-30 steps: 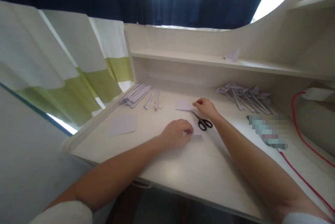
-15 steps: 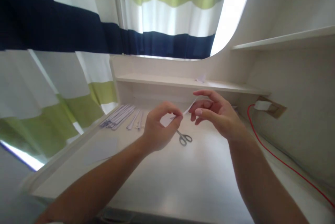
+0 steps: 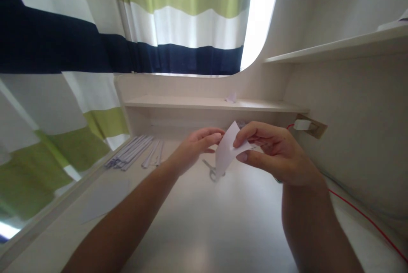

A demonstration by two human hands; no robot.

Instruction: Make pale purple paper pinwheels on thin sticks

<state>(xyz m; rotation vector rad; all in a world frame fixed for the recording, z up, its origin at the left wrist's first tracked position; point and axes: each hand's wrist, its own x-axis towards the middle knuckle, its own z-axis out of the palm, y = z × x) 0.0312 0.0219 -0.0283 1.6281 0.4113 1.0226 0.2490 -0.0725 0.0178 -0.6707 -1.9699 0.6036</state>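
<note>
My right hand (image 3: 274, 154) is raised above the desk and pinches a small white piece of paper (image 3: 227, 150) between thumb and fingers. My left hand (image 3: 196, 147) hovers just left of the paper, fingers stretched toward its edge and holding nothing that I can see. A pair of scissors (image 3: 210, 170) lies on the desk (image 3: 204, 230) below the paper, partly hidden by it.
Folded paper strips (image 3: 135, 157) lie in a row at the desk's back left. A flat paper sheet (image 3: 106, 198) rests at the left. A red cable (image 3: 366, 220) runs along the right side to a wall plug (image 3: 302, 125). A shelf (image 3: 210, 103) holds a small paper scrap (image 3: 232, 98).
Both hands left the desk surface and rose in front of the camera. The right hand now pinches a paper piece, and the view tilted upward.
</note>
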